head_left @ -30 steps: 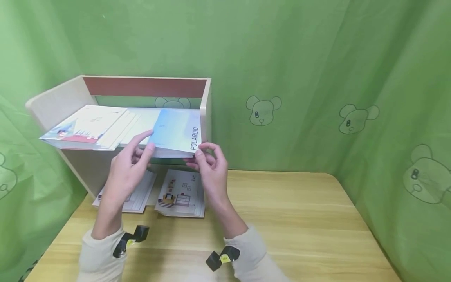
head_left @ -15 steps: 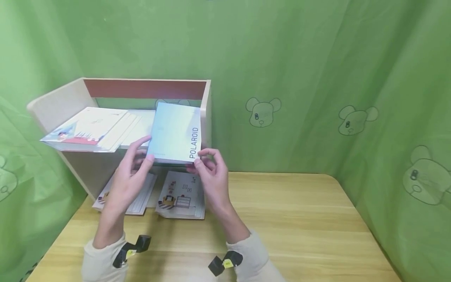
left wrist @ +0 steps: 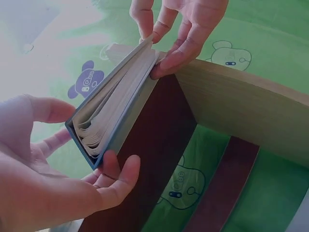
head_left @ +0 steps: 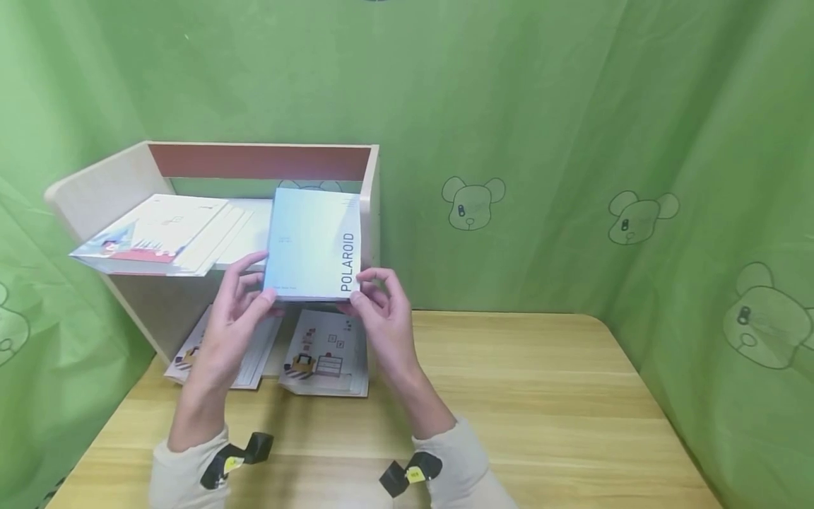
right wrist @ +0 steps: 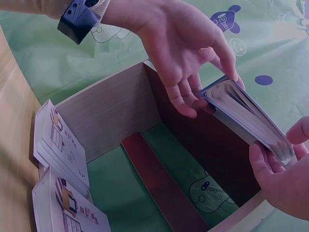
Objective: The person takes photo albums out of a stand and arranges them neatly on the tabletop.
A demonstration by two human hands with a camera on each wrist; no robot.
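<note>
Both your hands are clamped on the pale-blue, thin hardcover book marked POLAROID (head_left: pixel 311 244), which sits between them: your left hand (head_left: pixel 232 314) has its thumb on the near left corner, and your right hand (head_left: pixel 384 311) pinches the near right one. Just beyond your right fingertips stands the pale wooden upright side panel (head_left: pixel 371 184), so hold the book level and judge that gap carefully. Whether the book touches the shelf edge, you cannot tell. Past your left hand lies the white stack of illustrated books (head_left: pixel 168 226); leave your left fingers room there. The page block (left wrist: pixel 111 104) looks slightly fanned, so press both covers together evenly, lightly enough not to bend the corners.
</note>
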